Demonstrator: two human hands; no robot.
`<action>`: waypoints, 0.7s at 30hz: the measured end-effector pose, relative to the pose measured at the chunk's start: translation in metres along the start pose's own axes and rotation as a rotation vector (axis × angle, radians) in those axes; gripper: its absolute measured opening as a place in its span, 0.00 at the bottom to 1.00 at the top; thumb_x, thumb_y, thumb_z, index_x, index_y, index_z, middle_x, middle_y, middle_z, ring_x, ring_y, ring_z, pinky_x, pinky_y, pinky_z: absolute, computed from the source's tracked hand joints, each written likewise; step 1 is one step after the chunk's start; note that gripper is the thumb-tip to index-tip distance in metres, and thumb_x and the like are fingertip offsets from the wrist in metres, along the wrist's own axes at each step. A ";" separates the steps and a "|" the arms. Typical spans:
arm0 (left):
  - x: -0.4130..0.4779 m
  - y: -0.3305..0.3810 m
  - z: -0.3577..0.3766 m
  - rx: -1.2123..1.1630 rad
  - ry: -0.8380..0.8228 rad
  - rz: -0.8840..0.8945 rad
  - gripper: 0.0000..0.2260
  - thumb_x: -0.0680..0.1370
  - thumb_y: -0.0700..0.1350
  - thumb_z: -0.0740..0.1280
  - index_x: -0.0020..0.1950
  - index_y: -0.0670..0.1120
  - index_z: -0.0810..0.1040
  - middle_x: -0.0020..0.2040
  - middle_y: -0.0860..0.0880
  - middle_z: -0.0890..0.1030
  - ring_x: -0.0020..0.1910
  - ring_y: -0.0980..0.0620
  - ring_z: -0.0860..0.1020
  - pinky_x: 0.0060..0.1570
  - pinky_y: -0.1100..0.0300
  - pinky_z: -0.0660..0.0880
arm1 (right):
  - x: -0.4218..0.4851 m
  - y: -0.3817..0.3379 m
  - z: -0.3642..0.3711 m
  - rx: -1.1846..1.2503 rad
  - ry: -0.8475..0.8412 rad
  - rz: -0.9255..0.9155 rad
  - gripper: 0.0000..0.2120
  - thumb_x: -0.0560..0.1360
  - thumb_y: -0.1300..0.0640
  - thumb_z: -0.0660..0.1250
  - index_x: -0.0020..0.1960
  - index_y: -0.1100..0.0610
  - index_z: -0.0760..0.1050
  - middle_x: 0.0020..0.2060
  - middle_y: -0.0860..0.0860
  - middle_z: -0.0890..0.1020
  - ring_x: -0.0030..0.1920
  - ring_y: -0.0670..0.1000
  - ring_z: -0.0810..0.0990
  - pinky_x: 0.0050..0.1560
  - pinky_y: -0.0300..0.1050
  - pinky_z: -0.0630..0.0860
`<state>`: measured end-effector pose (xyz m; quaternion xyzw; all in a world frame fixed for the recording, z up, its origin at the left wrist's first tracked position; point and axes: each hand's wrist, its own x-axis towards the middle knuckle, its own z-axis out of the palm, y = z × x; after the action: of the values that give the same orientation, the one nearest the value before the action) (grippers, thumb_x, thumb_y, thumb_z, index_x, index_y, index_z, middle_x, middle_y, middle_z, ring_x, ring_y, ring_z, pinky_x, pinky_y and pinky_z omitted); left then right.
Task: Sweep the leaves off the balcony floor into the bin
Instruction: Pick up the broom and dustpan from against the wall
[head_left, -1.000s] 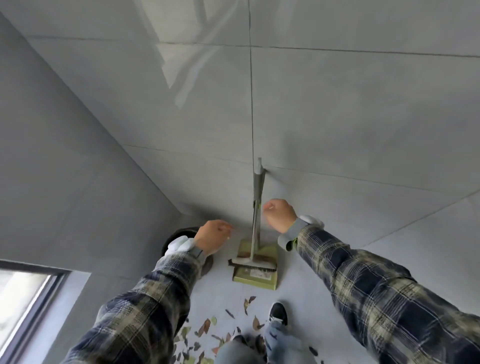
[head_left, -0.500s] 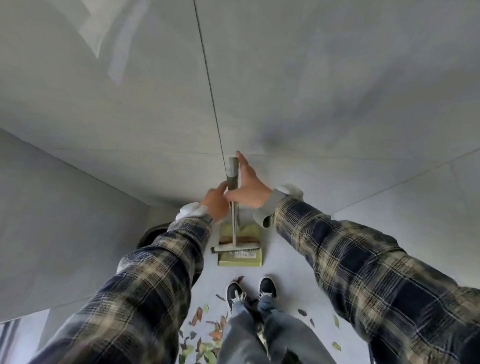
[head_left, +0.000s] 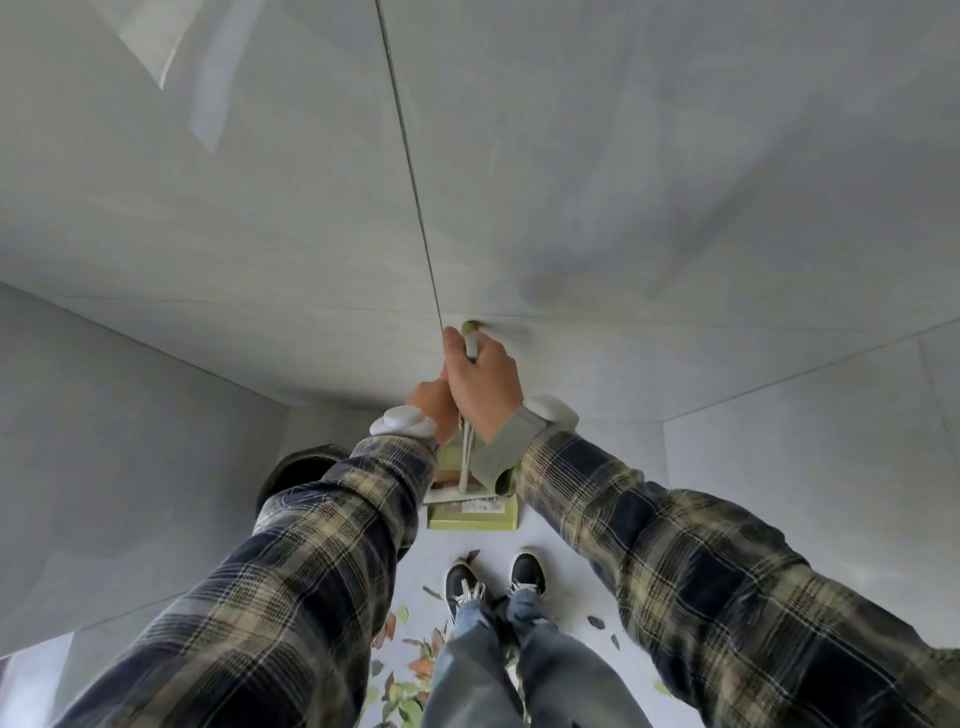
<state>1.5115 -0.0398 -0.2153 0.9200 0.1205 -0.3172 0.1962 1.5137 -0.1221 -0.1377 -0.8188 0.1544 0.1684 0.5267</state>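
No readable text. The only candidate is a small white label (head_left: 480, 504) on the green dustpan (head_left: 467, 521), which stands on the floor by the far wall. The label has dark print marks, too small and blurred to make out any letters, numbers or brand.

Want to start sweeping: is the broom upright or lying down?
Upright: broom handle rises from the green dustpan; left hand and right hand grip it.
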 end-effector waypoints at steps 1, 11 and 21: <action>-0.004 0.004 -0.002 -0.018 0.013 0.019 0.05 0.82 0.40 0.57 0.55 0.47 0.70 0.39 0.51 0.74 0.42 0.47 0.75 0.46 0.54 0.74 | -0.003 0.001 -0.001 -0.034 0.014 -0.010 0.19 0.82 0.45 0.57 0.39 0.57 0.69 0.47 0.60 0.82 0.44 0.58 0.80 0.49 0.52 0.76; 0.003 0.019 0.000 0.115 0.044 0.140 0.06 0.83 0.41 0.56 0.52 0.44 0.73 0.48 0.47 0.77 0.43 0.48 0.74 0.44 0.56 0.71 | -0.023 0.011 -0.032 -0.413 -0.017 -0.183 0.17 0.83 0.47 0.56 0.49 0.59 0.75 0.43 0.58 0.83 0.44 0.61 0.81 0.47 0.53 0.79; 0.022 0.013 -0.004 0.013 0.108 0.233 0.10 0.79 0.38 0.64 0.53 0.48 0.83 0.48 0.46 0.83 0.42 0.50 0.79 0.44 0.60 0.74 | -0.043 0.038 -0.036 -0.431 -0.014 -0.423 0.14 0.82 0.51 0.59 0.37 0.53 0.67 0.27 0.45 0.67 0.27 0.48 0.66 0.31 0.43 0.62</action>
<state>1.5347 -0.0475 -0.2224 0.9448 0.0212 -0.2429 0.2190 1.4629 -0.1672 -0.1360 -0.9245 -0.0625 0.0893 0.3654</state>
